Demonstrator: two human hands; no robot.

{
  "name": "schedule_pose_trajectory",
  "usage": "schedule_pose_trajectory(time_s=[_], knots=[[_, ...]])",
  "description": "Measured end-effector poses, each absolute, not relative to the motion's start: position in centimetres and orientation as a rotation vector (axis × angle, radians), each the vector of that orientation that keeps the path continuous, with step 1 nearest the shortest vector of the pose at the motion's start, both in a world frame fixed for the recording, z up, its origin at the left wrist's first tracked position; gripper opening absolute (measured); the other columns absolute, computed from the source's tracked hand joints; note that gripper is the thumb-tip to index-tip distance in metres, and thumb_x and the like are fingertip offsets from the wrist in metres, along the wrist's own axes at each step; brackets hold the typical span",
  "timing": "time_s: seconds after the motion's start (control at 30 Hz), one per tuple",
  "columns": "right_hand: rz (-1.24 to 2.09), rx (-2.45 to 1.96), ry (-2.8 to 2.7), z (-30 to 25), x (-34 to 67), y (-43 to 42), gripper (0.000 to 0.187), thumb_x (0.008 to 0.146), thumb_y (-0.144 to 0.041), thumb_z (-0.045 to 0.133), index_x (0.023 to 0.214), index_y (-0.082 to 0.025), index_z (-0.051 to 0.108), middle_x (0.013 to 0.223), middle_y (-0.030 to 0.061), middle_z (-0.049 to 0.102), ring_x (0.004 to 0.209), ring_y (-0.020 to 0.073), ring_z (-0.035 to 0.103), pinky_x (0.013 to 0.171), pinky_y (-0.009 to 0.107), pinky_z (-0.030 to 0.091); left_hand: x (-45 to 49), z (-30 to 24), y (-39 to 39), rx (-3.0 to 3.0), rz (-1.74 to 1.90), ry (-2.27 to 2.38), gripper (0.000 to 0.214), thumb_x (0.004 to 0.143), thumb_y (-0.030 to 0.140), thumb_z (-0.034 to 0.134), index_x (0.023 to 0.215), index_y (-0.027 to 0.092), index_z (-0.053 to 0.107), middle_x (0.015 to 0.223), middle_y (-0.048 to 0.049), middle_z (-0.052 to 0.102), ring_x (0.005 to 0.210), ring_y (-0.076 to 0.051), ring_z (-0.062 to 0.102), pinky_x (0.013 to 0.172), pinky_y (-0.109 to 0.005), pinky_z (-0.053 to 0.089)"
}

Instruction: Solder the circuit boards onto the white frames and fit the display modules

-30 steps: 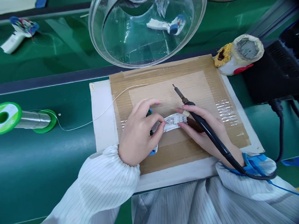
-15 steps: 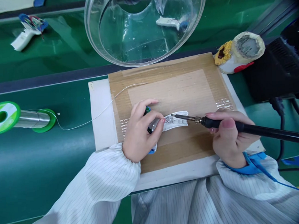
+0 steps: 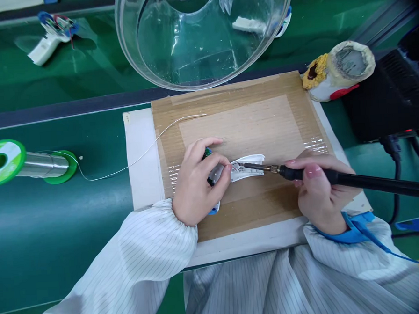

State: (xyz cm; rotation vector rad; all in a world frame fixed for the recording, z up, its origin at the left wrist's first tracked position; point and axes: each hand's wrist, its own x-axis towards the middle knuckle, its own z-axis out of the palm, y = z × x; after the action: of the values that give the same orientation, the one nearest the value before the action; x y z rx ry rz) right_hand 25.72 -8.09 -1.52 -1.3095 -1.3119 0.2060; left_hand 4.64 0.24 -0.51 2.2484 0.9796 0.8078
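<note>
My left hand (image 3: pixel 199 188) rests over a white plastic handle shell (image 3: pixel 250 168) on the cardboard. Its thumb and index finger are pinched together at the shell's inner end. What the pinch holds is too small to make out. Green and blue parts show partly from beneath the palm, the rest hidden. In my right hand (image 3: pixel 323 188) is a soldering iron (image 3: pixel 292 173), gripped like a pen. Its tip lies over the open shell, just right of the pinched left fingertips. Whether the tip touches anything I cannot tell.
Solder wire runs from a spool (image 3: pixel 44 164) at left onto the cardboard (image 3: pixel 239 122). A clear round plastic cover (image 3: pixel 205 77) stands beyond. At right are a crusted cup (image 3: pixel 352 65) and a black box (image 3: pixel 378 101) with cables. White device halves (image 3: pixel 51 43) lie on the green belt.
The soldering iron's tip has shifted slightly left, closer to my left fingertips. My left hand stays almost still. The white devices on the far belt have moved to the right.
</note>
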Motion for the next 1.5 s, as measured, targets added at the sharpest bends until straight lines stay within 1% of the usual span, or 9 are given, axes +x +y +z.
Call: schedule_pose_trajectory(time_s=[0.17, 0.23, 0.33, 0.67, 0.77, 0.87, 1.1, 1.3, 1.5], knots=[[0.302, -1.393, -1.244, -1.2, 25.9, -8.3, 0.02, 0.104, -0.042, 0.058, 0.112, -0.033, 0.075, 0.08, -0.0035, 0.075, 0.052, 0.0144, 0.064, 0.057, 0.033, 0.054, 4.7, -0.5, 0.2, 2.249, 0.812, 0.982, 0.013, 0.097, 0.016, 0.061, 0.088, 0.02, 0.068, 0.131, -0.0112, 0.064, 0.125, -0.028, 0.06, 0.109, -0.048, 0.046], [0.397, -1.431, -1.407, -1.1, 26.0, -8.1, 0.025, 0.103, -0.033, 0.062, 0.127, -0.033, 0.068, 0.094, -0.0024, 0.08, 0.082, 0.0188, 0.078, 0.085, 0.036, 0.061, 4.7, -0.6, 0.2, 2.25, 0.819, 0.981, 0.012, 0.097, 0.015, 0.061, 0.088, 0.02, 0.068, 0.13, -0.0113, 0.065, 0.125, -0.027, 0.06, 0.109, -0.047, 0.046], [0.484, -1.427, -1.684, -1.4, 26.1, -7.6, 0.05, 0.093, -0.027, 0.077, 0.139, -0.031, 0.058, 0.127, 0.0026, 0.076, 0.123, 0.0231, 0.071, 0.103, 0.038, 0.059, 4.6, -0.6, 0.2, 2.25, 0.824, 0.981, 0.012, 0.096, 0.014, 0.061, 0.089, 0.019, 0.068, 0.13, -0.0121, 0.064, 0.126, -0.026, 0.06, 0.11, -0.046, 0.045], [0.312, -1.405, -1.75, -2.6, 26.3, -7.7, 0.065, 0.085, -0.03, 0.086, 0.142, -0.032, 0.055, 0.133, 0.0035, 0.074, 0.121, 0.0251, 0.073, 0.1, 0.038, 0.064, 3.7, -0.3, 0.9, 2.128, 0.827, 0.887, 0.009, 0.095, 0.019, 0.063, 0.103, 0.019, 0.067, 0.135, -0.0139, 0.061, 0.128, -0.026, 0.059, 0.11, -0.045, 0.047], [0.223, -1.345, -1.764, -2.3, 25.8, -7.9, 0.061, 0.089, -0.029, 0.081, 0.144, -0.033, 0.054, 0.127, 0.0027, 0.077, 0.107, 0.0253, 0.078, 0.09, 0.035, 0.069, 2.1, 0.7, 1.5, 1.93, 0.659, 0.91, 0.033, 0.095, 0.033, 0.066, 0.125, 0.019, 0.06, 0.114, -0.0108, 0.07, 0.103, -0.024, 0.067, 0.09, -0.039, 0.055], [0.205, -1.243, -1.793, -2.6, 25.5, -8.1, 0.065, 0.09, -0.032, 0.079, 0.148, -0.035, 0.051, 0.128, 0.0018, 0.077, 0.102, 0.0275, 0.079, 0.084, 0.034, 0.071, -0.3, 2.5, 2.2, 1.721, 0.37, 1.016, 0.04, 0.094, 0.055, 0.064, 0.111, 0.019, 0.065, 0.079, -0.0017, 0.064, 0.064, -0.016, 0.056, 0.059, -0.028, 0.048], [0.063, -1.199, -1.762, -4.1, 25.6, -8.0, 0.063, 0.09, -0.042, 0.073, 0.148, -0.03, 0.053, 0.127, 0.0036, 0.077, 0.101, 0.0342, 0.078, 0.075, 0.037, 0.073, -10.9, 9.6, 6.9, 1.743, 0.627, 1.538, 0.052, 0.086, 0.066, 0.068, 0.096, 0.015, 0.071, 0.068, -0.0003, 0.058, 0.056, -0.013, 0.052, 0.046, -0.022, 0.04], [0.0, -1.139, -1.849, -4.0, 25.9, -7.6, 0.058, 0.09, -0.038, 0.072, 0.144, -0.027, 0.055, 0.124, 0.005, 0.078, 0.095, 0.0327, 0.079, 0.074, 0.032, 0.072, -21.0, 11.8, 9.9, 1.629, 1.051, 2.063, 0.043, 0.091, 0.048, 0.06, 0.117, 0.015, 0.057, 0.1, -0.0103, 0.068, 0.087, -0.025, 0.071, 0.071, -0.034, 0.06], [0.03, -1.206, -1.86, -3.5, 25.5, -8.2, 0.052, 0.095, -0.037, 0.07, 0.142, -0.025, 0.053, 0.129, 0.0044, 0.076, 0.109, 0.0229, 0.077, 0.095, 0.023, 0.063, -19.7, 9.8, 12.2, 1.907, 0.884, 2.163, 0.029, 0.094, 0.039, 0.064, 0.111, 0.016, 0.069, 0.119, -0.0126, 0.071, 0.119, -0.032, 0.065, 0.107, -0.047, 0.052]])
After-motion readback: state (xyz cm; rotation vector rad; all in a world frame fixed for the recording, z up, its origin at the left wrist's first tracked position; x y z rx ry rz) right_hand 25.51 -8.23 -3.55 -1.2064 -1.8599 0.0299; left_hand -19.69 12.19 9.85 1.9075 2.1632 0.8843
